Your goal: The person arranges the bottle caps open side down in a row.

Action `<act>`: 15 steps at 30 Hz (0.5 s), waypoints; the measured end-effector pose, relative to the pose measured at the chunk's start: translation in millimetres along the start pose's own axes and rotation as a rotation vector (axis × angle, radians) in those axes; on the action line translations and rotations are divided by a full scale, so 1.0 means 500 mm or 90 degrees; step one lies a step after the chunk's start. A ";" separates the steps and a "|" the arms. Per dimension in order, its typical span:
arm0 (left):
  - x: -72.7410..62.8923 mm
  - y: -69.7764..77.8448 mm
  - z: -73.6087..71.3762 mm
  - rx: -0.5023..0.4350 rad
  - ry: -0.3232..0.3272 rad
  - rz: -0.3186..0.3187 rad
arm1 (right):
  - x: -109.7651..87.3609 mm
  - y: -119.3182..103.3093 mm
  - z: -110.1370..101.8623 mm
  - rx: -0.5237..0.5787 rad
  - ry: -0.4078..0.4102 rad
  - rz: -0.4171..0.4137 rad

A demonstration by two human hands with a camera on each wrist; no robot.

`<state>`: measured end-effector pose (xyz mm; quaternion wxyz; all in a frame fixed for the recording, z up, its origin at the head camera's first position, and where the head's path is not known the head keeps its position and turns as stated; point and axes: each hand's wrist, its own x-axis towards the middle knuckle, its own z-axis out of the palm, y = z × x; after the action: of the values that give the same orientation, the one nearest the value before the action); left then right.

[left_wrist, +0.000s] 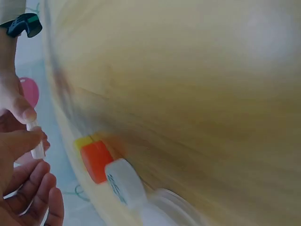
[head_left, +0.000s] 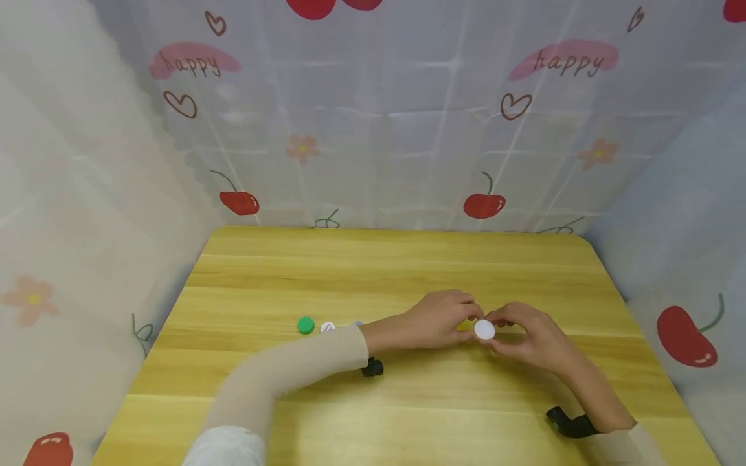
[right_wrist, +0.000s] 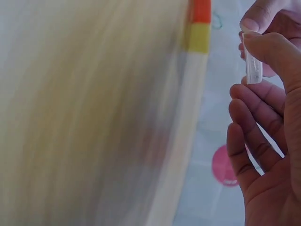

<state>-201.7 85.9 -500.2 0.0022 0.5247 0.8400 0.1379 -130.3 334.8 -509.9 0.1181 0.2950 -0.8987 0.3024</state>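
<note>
A round white bottle cap (head_left: 484, 329) is held up over the right part of the table, between both hands. My left hand (head_left: 440, 320) pinches its left side, and my right hand (head_left: 527, 336) pinches its right side. Seen edge-on, the cap (right_wrist: 254, 68) shows a ribbed rim in the right wrist view, with both thumbs at its upper end. Its narrow white edge (left_wrist: 37, 147) also appears in the left wrist view. Below the hands a yellow cap (head_left: 464, 326) is partly hidden by the left fingers.
On the table (head_left: 408, 421) lie a green cap (head_left: 305, 325) and a printed white cap (head_left: 327, 327), left of the left forearm. An orange-red cap (left_wrist: 96, 161) and a white cap with green print (left_wrist: 124, 182) stand near the yellow one. A patterned curtain (head_left: 373, 129) surrounds the table.
</note>
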 end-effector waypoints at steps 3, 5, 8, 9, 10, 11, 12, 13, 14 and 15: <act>0.033 0.005 0.014 0.020 -0.023 -0.011 | -0.010 0.020 -0.004 0.009 0.000 0.012; 0.047 0.006 0.022 0.022 -0.031 -0.028 | -0.013 0.033 -0.001 0.015 -0.003 0.026; 0.058 0.008 0.033 0.031 -0.050 -0.053 | -0.014 0.051 0.007 0.030 -0.012 0.047; 0.060 0.009 0.037 0.037 -0.059 -0.061 | -0.015 0.056 0.010 0.033 -0.018 0.055; 0.062 0.010 0.041 0.047 -0.068 -0.065 | -0.015 0.061 0.012 0.032 -0.025 0.062; 0.063 0.012 0.044 0.058 -0.077 -0.069 | -0.015 0.065 0.014 0.031 -0.032 0.065; 0.064 0.013 0.048 0.072 -0.086 -0.071 | -0.015 0.068 0.016 0.028 -0.039 0.069; 0.066 0.015 0.052 0.085 -0.092 -0.071 | -0.015 0.070 0.016 0.019 -0.047 0.073; 0.067 0.017 0.055 0.098 -0.098 -0.070 | -0.015 0.072 0.017 0.010 -0.053 0.074; 0.069 0.018 0.057 0.108 -0.101 -0.070 | -0.015 0.073 0.017 0.003 -0.059 0.074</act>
<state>-204.8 126.5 -520.6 0.0321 0.4855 0.8733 0.0243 -146.8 356.5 -536.8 0.0578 0.2559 -0.9183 0.2966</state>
